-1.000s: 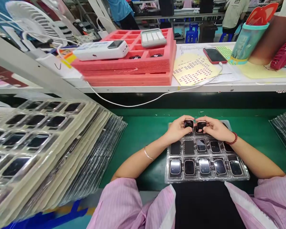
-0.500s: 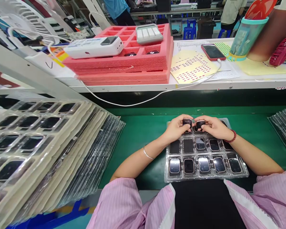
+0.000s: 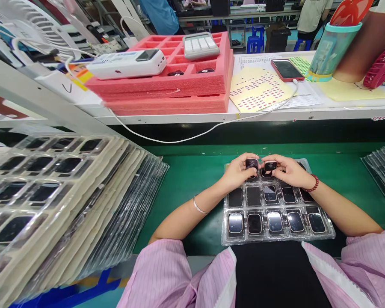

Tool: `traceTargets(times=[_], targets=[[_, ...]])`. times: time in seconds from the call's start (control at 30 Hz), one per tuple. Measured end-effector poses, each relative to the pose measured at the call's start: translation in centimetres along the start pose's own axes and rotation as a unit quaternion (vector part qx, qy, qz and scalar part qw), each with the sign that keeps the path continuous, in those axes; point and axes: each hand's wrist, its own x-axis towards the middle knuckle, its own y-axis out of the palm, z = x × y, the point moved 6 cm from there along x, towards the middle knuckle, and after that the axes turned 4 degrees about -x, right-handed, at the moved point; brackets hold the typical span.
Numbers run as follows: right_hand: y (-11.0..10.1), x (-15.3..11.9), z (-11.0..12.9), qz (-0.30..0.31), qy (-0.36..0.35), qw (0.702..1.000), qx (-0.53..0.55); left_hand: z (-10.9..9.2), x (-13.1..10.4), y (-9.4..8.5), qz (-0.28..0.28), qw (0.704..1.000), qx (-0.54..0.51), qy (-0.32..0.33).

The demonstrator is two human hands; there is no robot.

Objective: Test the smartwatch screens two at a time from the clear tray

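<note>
Side by side above the far edge of a clear plastic tray (image 3: 225,231), my two hands each pinch a small smartwatch body. Between thumb and fingers of my left hand (image 3: 239,172) is one dark watch body (image 3: 252,164). My right hand (image 3: 288,171) is closed on a second watch body (image 3: 270,166), its dark face turned toward me. The tray lies on the green bench and has rows of pockets, several with dark-faced watch bodies (image 3: 295,221) in them. My hands and forearms hide part of its far row.
Tall stacks of clear trays (image 3: 93,231) stand at the left, more trays (image 3: 383,171) at the right edge. A white shelf (image 3: 211,118) crosses ahead, bearing red foam (image 3: 192,83), a phone (image 3: 287,69) and a teal cup (image 3: 332,51). A white cable (image 3: 179,141) droops below it.
Both watch bodies have tilted slightly, so their dark faces show more toward me. My hands stay almost in place. A person in blue in the background has shifted.
</note>
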Motion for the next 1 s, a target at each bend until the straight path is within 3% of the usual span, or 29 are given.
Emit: traceTargets(times=[0.43,0.77,1.0], targets=[[-0.2,0.0,-0.4,-0.019,0.018,0.999,0.02,0.0,0.0,0.1,0.0,1.0,0.007,-0.001],[0.0,0.0,0.1,0.011,0.012,0.999,0.041,0.1,0.0,-0.3,-0.014,1.0,0.025,-0.002],[0.0,0.2,-0.9,-0.002,0.051,0.997,0.066,0.2,0.0,-0.3,-0.007,0.999,0.038,0.002]])
